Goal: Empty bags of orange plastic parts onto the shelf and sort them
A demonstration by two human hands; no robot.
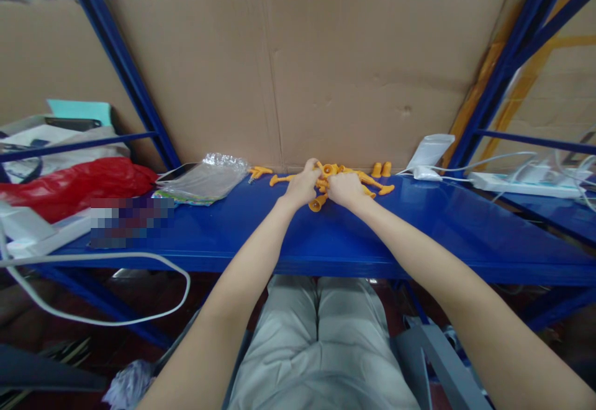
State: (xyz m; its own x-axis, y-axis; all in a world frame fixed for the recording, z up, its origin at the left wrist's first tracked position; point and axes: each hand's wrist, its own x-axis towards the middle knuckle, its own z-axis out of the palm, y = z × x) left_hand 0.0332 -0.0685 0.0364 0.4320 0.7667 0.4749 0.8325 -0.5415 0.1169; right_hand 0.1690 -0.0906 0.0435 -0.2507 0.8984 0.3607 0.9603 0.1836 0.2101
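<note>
Both my arms reach out to the far middle of the blue shelf (419, 223). My left hand (302, 187) and my right hand (344, 189) are closed side by side on an orange plastic toy figure (333, 172) with several limbs sticking out. One orange limb (318, 203) hangs down between the hands. Loose orange pieces lie around: one to the left (259, 173) and two short upright ones (381, 169) to the right. The fingers hide the figure's middle.
A clear plastic bag (205, 178) lies left of the toy, with a red bag (74, 186) further left. A white pouch (428, 152), a power strip (521, 181) and cables sit on the right. Cardboard (326, 68) backs the shelf. A white cable (116, 310) loops below.
</note>
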